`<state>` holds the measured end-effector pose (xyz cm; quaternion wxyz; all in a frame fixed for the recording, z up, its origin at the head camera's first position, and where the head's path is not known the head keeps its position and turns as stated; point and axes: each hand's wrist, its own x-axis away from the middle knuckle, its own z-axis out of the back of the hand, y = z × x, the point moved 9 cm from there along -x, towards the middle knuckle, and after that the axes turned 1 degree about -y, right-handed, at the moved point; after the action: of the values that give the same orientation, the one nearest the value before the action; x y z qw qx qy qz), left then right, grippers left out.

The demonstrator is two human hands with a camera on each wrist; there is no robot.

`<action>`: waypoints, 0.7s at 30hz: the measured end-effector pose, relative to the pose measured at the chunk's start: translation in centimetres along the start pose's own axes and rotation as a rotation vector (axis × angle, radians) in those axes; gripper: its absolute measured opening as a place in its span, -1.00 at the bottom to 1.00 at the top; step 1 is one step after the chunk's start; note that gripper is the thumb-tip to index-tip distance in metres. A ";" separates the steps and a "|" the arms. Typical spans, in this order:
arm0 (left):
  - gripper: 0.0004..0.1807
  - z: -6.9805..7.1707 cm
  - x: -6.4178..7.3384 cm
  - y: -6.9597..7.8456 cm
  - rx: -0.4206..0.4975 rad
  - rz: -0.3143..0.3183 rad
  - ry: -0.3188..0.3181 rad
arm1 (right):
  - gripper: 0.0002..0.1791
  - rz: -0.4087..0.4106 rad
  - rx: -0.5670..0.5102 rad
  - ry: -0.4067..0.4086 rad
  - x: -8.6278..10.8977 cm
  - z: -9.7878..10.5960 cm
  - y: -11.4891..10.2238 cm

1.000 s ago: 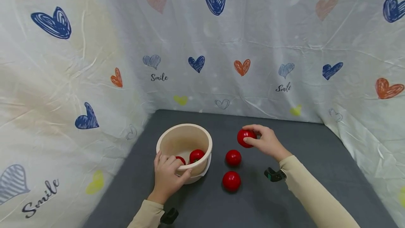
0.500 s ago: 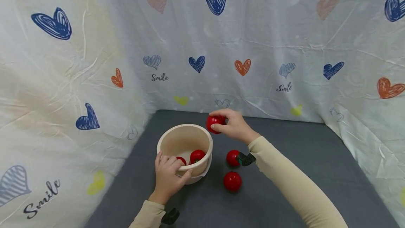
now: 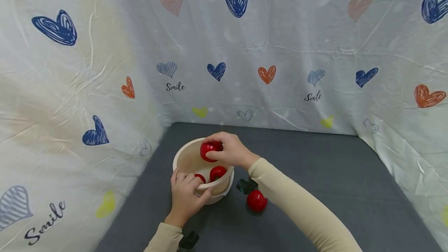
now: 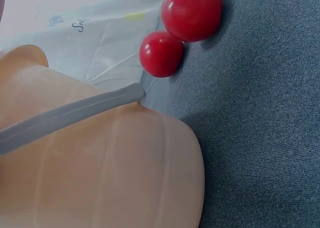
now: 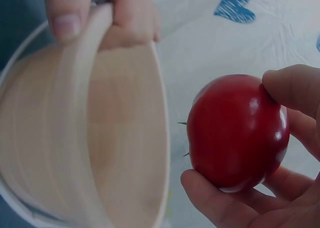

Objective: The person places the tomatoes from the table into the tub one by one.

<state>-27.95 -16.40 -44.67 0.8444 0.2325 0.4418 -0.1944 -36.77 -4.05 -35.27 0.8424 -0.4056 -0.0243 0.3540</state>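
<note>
A cream bucket (image 3: 187, 159) stands on the dark tabletop. My left hand (image 3: 186, 197) grips its near left rim, fingers over the inside and thumb outside. My right hand (image 3: 233, 151) holds a red tomato (image 3: 208, 152) above the bucket's opening. In the right wrist view, thumb and fingers wrap this tomato (image 5: 237, 133), and thin green sepal tips poke from its far side. Inside the bucket lie a tomato (image 3: 217, 173) and another tomato (image 3: 200, 177), partly covered by my left fingers.
Right of the bucket, one tomato (image 3: 257, 200) rests on the table (image 3: 308, 158). A second one is mostly hidden behind my right wrist; the left wrist view shows the nearer tomato (image 4: 192, 13) and farther tomato (image 4: 161, 53). A heart-printed curtain (image 3: 287, 42) surrounds the table.
My right hand has carried its tomato leftward from the table's right side to over the bucket. My left hand has stayed on the rim.
</note>
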 end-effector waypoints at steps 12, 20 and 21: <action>-0.68 0.5 -0.1 0.6 -0.008 -0.045 0.054 | -0.61 0.036 0.065 -0.063 -0.4 -4.4 0.6; -0.61 0.6 -0.1 0.7 -0.023 -0.052 0.058 | -0.62 0.015 0.107 -0.088 -0.5 -5.9 1.9; -0.60 0.5 -0.1 0.6 -0.023 -0.048 0.053 | -0.62 0.012 0.104 -0.093 -0.4 -6.0 2.1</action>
<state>-27.32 -16.17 -44.23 0.8302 0.2169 0.4715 -0.2033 -36.31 -7.48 -40.64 0.8581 -0.3446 -0.0429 0.3781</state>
